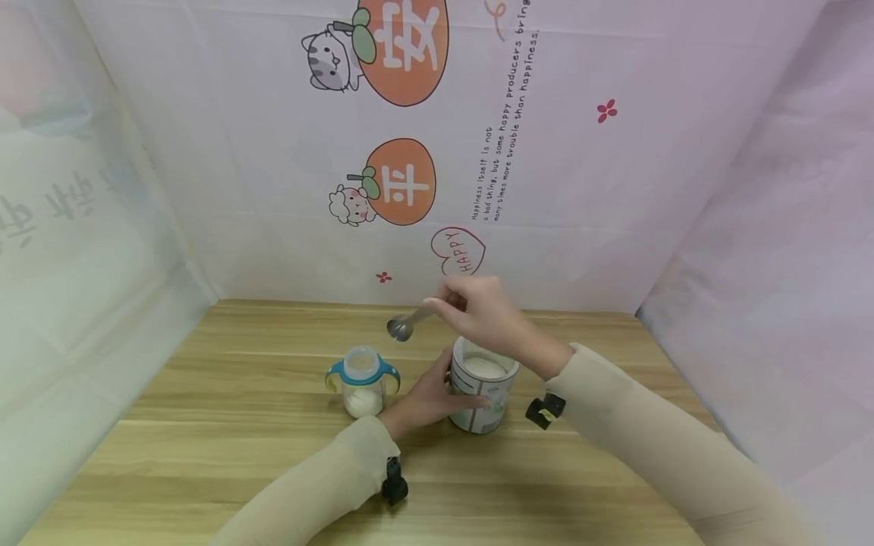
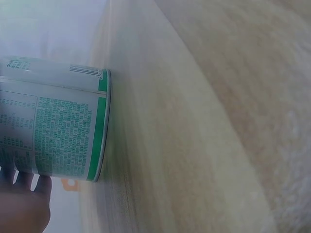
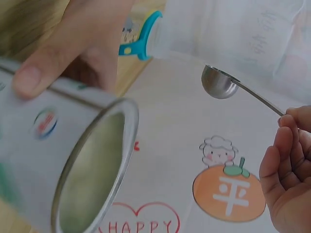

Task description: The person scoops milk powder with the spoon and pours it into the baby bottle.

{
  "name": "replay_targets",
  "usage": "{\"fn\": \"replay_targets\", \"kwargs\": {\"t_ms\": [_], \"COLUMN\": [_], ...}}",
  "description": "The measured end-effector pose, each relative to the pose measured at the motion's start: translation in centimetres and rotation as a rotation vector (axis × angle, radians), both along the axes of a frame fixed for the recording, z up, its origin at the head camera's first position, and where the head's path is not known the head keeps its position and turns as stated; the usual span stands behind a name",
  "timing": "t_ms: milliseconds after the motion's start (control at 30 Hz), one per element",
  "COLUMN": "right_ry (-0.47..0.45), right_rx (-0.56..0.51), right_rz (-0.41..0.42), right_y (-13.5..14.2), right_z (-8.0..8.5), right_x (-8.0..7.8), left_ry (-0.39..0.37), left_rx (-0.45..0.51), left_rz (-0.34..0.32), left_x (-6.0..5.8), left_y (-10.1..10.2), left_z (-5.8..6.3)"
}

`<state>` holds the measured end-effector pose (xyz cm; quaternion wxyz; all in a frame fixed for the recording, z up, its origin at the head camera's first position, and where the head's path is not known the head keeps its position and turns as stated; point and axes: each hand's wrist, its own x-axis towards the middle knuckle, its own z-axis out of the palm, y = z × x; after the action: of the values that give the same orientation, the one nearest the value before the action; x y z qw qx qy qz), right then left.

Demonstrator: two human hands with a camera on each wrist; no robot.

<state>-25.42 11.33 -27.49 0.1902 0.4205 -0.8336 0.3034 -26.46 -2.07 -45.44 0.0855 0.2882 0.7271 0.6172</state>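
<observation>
My right hand [image 1: 481,311] pinches the handle end of a metal measuring spoon [image 1: 400,327] in the air, above and left of the can. The spoon's round bowl [image 3: 218,83] points left, between the can and the bottle. With thumb and fingers spread around its side, my left hand [image 1: 430,398] grips an open milk powder can [image 1: 493,409]. Pale powder [image 1: 485,368] lies inside it. Green print covers the can's back [image 2: 63,131] in the left wrist view. Left of that hand stands an uncapped baby bottle [image 1: 362,383] with blue handles and white powder at its bottom.
The wood-grain table [image 1: 225,425] carries the can and bottle. A white printed cloth [image 1: 546,227] rises behind the table, with more cloth walls [image 1: 89,250] at both sides. Black straps [image 1: 394,481] are on both sleeves.
</observation>
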Motion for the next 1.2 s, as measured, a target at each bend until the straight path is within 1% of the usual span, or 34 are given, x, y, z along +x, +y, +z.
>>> {"fn": "replay_targets", "kwargs": {"t_ms": [133,233,367,500,633,733,800,867,1033,1200], "right_ry": [0.022,0.041,0.029,0.007,0.009,0.036,0.050,0.065,0.067,0.075], "right_rx": [-0.010,-0.013,-0.004,0.013,0.022,0.036,0.056,0.085,0.173,0.265], "right_rz": [-0.035,-0.064,-0.104,-0.143,-0.166,-0.169,-0.163,-0.153,-0.122,-0.126], "right_y": [2.0,3.5,5.4,7.1,8.4,9.1,9.4,9.7,10.0,9.8], "right_z": [0.0,0.0,-0.1,-0.4,-0.6,-0.8,-1.0,-1.2,-2.0,-2.8], "right_x": [-0.2,-0.1,0.2,0.4,0.6,0.6,0.5,0.5,0.3,0.0], "left_ry": [-0.002,-0.012,-0.014,-0.027,-0.011,0.005,0.002,0.003,0.005,-0.008], "left_rx": [-0.008,-0.034,-0.053,-0.061,-0.049,-0.035,-0.035,-0.034,-0.042,-0.047], "left_rz": [0.017,0.039,0.052,0.054,0.042,0.033,0.036,0.040,0.049,0.058], "left_x": [0.0,0.0,0.1,0.1,0.1,0.1,0.1,0.2,0.3,0.3], "left_y": [-0.1,0.0,0.1,0.1,0.1,0.1,0.1,0.1,0.2,0.2], "left_z": [-0.1,0.0,0.1,0.1,0.2,0.2,0.2,0.2,0.4,0.3]}}
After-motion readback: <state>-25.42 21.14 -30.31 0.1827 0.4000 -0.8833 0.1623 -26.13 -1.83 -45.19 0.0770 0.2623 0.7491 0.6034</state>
